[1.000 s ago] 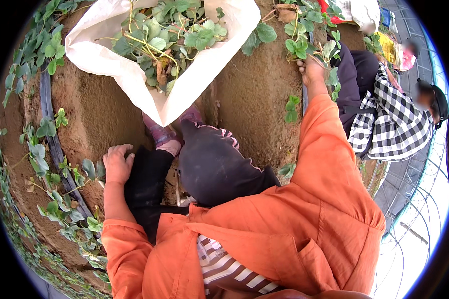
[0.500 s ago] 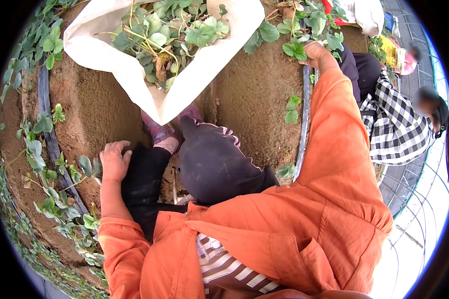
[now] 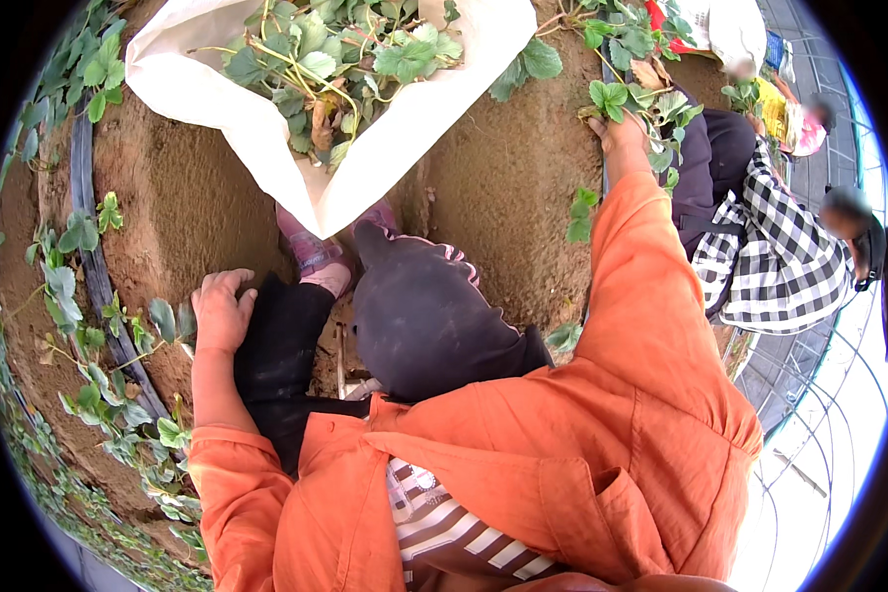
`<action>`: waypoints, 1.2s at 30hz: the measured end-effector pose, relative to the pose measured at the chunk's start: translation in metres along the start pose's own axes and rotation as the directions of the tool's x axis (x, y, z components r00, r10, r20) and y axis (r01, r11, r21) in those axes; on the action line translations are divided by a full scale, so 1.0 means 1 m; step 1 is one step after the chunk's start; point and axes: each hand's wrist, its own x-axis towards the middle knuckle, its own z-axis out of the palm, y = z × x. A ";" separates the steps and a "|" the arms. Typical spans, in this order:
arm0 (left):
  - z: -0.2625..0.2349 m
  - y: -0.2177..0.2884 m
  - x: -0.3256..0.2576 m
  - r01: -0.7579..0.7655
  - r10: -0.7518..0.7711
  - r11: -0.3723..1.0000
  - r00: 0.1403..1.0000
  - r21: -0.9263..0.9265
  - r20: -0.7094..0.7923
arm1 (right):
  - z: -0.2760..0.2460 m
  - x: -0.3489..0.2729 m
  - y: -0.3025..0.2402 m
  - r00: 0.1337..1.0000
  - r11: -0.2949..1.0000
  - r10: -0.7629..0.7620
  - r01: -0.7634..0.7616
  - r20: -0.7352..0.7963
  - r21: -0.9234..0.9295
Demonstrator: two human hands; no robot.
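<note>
My right hand point(image 3: 622, 141) is at the right-hand soil bed, closed around the stems of a clump of strawberry leaves point(image 3: 658, 109). Green leaves and a dry brown one spread over it and hide part of the fingers. My left hand point(image 3: 224, 306) rests beside my left knee against the left bed, its fingers loosely bent and apart with nothing in them. In front of my feet stands a wide-mouthed white sack point(image 3: 192, 74), holding a heap of picked strawberry leaves and stems point(image 3: 316, 64).
Black drip hoses point(image 3: 94, 237) run along the beds, with strawberry plants point(image 3: 99, 395) along the left one. My shoes point(image 3: 306, 242) stand in the furrow between the beds. A person in a checked shirt point(image 3: 784, 237) sits close on the right; farther back are another person and bags point(image 3: 735, 35).
My right hand has drawn slightly toward me, and the leaf clump with the dry leaf now spreads around it. My left hand stays by the knee.
</note>
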 end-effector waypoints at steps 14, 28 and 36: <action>-0.002 -0.001 0.000 -0.018 0.017 0.996 1.000 -0.083 -0.003 | -0.058 0.029 -0.047 0.942 1.000 0.019 -0.020 0.334 -0.002; 0.002 -0.006 0.000 -0.036 0.034 0.996 0.999 -0.078 -0.019 | -0.023 -0.013 -0.037 0.918 0.917 0.238 -0.105 0.316 -0.384; 0.000 -0.002 0.001 -0.026 0.026 0.997 1.000 -0.071 0.003 | -0.008 -0.002 -0.032 0.939 0.832 0.144 0.057 0.314 -0.552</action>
